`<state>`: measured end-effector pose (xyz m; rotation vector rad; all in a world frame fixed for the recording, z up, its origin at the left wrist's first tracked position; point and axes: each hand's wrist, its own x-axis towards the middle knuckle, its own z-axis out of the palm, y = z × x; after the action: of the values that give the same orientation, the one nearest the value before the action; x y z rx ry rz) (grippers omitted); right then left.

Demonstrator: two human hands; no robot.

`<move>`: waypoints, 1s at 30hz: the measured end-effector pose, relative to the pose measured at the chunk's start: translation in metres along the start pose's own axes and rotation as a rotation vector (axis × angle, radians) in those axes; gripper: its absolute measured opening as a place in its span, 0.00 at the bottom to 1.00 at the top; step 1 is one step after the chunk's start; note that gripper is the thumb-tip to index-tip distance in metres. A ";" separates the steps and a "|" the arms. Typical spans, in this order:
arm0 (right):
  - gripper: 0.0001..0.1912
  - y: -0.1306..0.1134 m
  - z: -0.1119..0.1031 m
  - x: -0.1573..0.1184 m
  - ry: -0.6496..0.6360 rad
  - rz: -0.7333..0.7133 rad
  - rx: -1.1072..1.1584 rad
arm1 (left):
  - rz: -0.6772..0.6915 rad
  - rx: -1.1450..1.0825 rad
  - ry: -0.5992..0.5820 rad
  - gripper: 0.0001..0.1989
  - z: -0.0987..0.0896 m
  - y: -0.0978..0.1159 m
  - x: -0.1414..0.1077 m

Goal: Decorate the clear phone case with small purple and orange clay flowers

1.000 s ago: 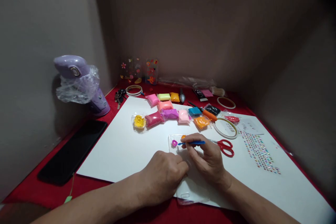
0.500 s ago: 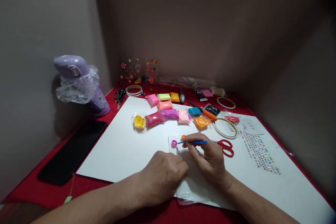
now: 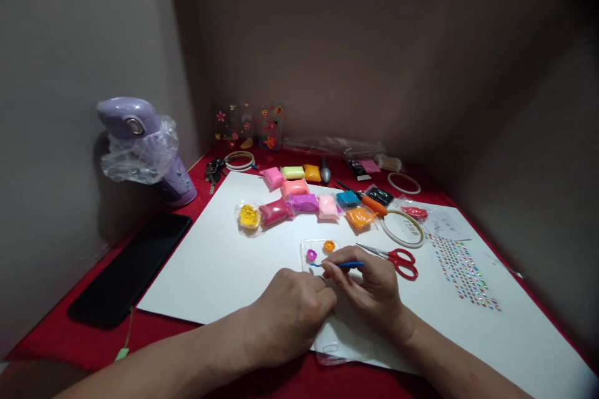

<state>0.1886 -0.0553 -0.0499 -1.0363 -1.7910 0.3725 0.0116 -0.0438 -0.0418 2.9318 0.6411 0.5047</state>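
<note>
A clear phone case [image 3: 344, 341] lies on the white sheet under both hands. Near its far end sit a small magenta flower [image 3: 311, 255] and an orange flower [image 3: 329, 246]. My right hand [image 3: 369, 283] pinches a thin blue modelling tool [image 3: 350, 265], whose tip hovers just on my side of the magenta flower, apart from it. Curled over the case's left side, my left hand [image 3: 299, 308] is closed; its fingertips, and whatever they grip, are hidden from view. Beside my right hand lie scissors [image 3: 403, 263] with red handles.
Packets of coloured clay [image 3: 276, 212] spread across the far part of the white sheet [image 3: 210, 262]. Rolls of tape [image 3: 402, 229] and a sheet of gems [image 3: 463, 274] lie right. A black phone [image 3: 131, 271] and a purple bottle [image 3: 178, 184] occupy the left.
The blue tool's tip has drawn back from the magenta flower toward me. My right hand has lowered slightly, uncovering the orange flower and the scissor blades. My left hand stays put.
</note>
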 end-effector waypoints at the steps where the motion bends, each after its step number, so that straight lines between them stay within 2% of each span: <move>1: 0.05 0.000 0.000 0.000 -0.001 0.005 -0.001 | -0.001 -0.003 -0.001 0.04 0.000 0.000 0.000; 13: 0.06 0.001 0.001 -0.001 0.020 -0.011 0.005 | 0.003 0.025 -0.005 0.05 0.000 0.000 0.000; 22: 0.07 0.001 0.000 -0.002 -0.004 -0.005 -0.012 | -0.002 0.037 -0.032 0.04 -0.001 0.001 0.001; 30: 0.07 0.000 0.000 -0.001 -0.024 -0.031 0.007 | 0.009 0.031 -0.005 0.05 -0.001 0.001 -0.001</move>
<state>0.1883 -0.0559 -0.0505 -1.0012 -1.8239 0.3735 0.0112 -0.0448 -0.0413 2.9652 0.6406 0.4932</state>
